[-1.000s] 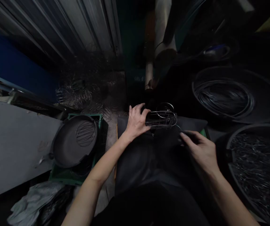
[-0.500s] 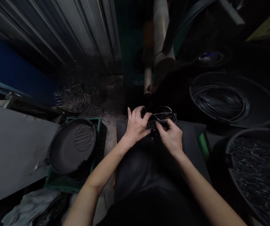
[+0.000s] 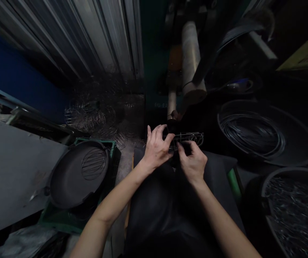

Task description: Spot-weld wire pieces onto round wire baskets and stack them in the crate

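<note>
Wire frame (image 3: 196, 136) is gripped at its left end by left hand (image 3: 157, 148), near a pale cylinder (image 3: 191, 57). Its near side is met by right hand (image 3: 194, 163); whether anything is pinched there cannot be told.

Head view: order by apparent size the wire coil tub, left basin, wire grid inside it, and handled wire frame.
1. Wire coil tub
2. Left basin
3. Wire grid and wire frame: unsure; left hand and right hand partly cover the latter.
</note>
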A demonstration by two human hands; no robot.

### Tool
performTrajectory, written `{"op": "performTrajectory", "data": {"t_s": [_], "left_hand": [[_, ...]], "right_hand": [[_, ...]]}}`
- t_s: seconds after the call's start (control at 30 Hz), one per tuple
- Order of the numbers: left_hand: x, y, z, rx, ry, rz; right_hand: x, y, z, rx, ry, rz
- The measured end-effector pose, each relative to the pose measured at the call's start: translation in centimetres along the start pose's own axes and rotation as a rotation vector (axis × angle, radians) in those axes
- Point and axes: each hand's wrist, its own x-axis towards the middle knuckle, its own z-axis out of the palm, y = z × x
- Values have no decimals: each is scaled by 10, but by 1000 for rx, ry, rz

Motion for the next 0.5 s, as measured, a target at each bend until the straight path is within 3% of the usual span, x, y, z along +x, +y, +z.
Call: {"op": "performTrajectory", "data": {"t_s": [0.5], "left_hand": [[21, -18, -1, -65, 74, 52]], "right_hand": [[19, 4, 13, 6, 99, -258]]}}
